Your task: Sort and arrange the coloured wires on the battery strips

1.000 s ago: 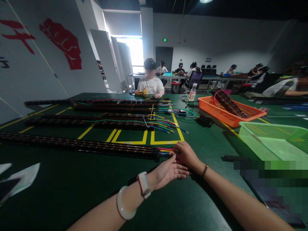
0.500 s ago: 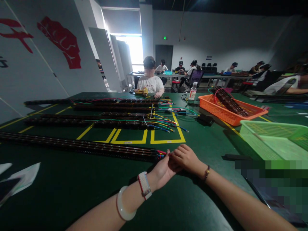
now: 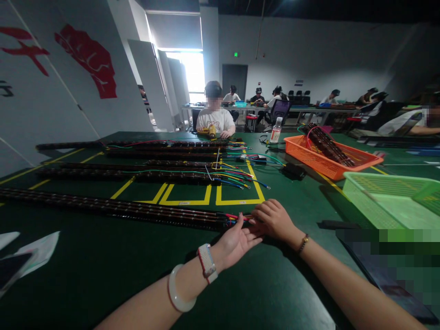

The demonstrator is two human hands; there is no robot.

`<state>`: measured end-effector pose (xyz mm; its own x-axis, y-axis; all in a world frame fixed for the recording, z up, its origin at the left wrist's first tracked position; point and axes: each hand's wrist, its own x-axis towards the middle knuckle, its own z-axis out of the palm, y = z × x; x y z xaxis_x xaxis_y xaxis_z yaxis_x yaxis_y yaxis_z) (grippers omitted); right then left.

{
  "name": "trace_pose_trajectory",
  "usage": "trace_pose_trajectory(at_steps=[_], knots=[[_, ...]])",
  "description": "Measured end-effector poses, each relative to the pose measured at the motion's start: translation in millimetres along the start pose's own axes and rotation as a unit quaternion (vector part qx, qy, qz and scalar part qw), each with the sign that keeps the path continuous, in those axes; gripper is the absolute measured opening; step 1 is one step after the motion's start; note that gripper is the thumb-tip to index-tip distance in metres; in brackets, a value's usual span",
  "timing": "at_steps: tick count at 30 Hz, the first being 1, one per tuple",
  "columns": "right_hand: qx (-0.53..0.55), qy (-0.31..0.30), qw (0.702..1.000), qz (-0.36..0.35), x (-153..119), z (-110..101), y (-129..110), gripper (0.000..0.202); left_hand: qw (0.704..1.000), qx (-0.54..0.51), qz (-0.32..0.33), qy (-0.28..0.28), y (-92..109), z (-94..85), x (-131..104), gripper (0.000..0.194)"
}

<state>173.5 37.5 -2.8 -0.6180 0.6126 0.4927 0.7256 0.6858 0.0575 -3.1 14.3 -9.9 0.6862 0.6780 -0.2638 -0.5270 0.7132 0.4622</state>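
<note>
The long dark strip (image 3: 113, 208), thin, rigid, glossy, lay flat on the green matte table (image 3: 103, 270). Its coloured wires (image 3: 237, 217) sat at the R end, just beyond the fingers. Left hand (image 3: 237, 240) was open, palm up, holding nothing. Right hand (image 3: 273, 219) was curled over the wire ends; grip cannot be told.

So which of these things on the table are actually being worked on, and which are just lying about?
In hand:
- left hand
- right hand
- coloured wire ends
- nearest long dark strip

Lying about:
- other dark strips
- orange basket
- green basket
- bottle
- paper scraps
</note>
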Motion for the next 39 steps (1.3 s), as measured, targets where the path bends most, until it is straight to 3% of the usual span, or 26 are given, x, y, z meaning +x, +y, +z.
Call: trace_pose_trajectory(at_steps=[6, 10, 12, 15, 17, 22, 27, 32, 39], knots=[[-0.016, -0.038, 0.999, -0.020, 5, 0, -1, 0.035, 1.000, 0.022, 0.001, 0.003, 0, -1.2, 0, 0.052], [0.075, -0.034, 0.994, 0.068, 5, 5, 1, 0.037, 0.999, 0.043, 0.010, 0.001, -1, -1.5, 0, 0.058], [0.184, -0.053, 0.970, 0.152, 4, 10, 3, 0.041, 0.999, 0.046, 0.014, 0.011, -2, -2.0, 0, 0.059], [0.364, -0.103, 0.890, 0.255, 3, 18, 8, 0.044, 0.999, 0.037, 0.018, 0.017, -2, -2.3, 1, 0.061], [0.430, -0.121, 0.847, 0.287, 3, 21, 12, 0.044, 0.999, 0.031, 0.021, 0.016, -2, -1.8, 1, 0.060], [0.437, -0.127, 0.831, 0.319, 9, 25, 16, 0.045, 0.999, 0.032, 0.012, 0.020, -2, -0.5, 0, 0.059], [0.523, -0.072, 0.774, 0.350, 21, 29, 12, 0.043, 0.999, 0.032, 0.011, 0.013, -2, 0.1, -1, 0.056], [0.514, 0.006, 0.779, 0.359, 35, 32, 9, 0.039, 0.999, 0.024, 0.027, 0.034, -1, 3.0, -1, 0.048], [0.466, -0.018, 0.810, 0.355, 29, 38, 12, 0.040, 0.998, 0.033, 0.018, 0.046, 0, 3.2, -1, 0.049]])
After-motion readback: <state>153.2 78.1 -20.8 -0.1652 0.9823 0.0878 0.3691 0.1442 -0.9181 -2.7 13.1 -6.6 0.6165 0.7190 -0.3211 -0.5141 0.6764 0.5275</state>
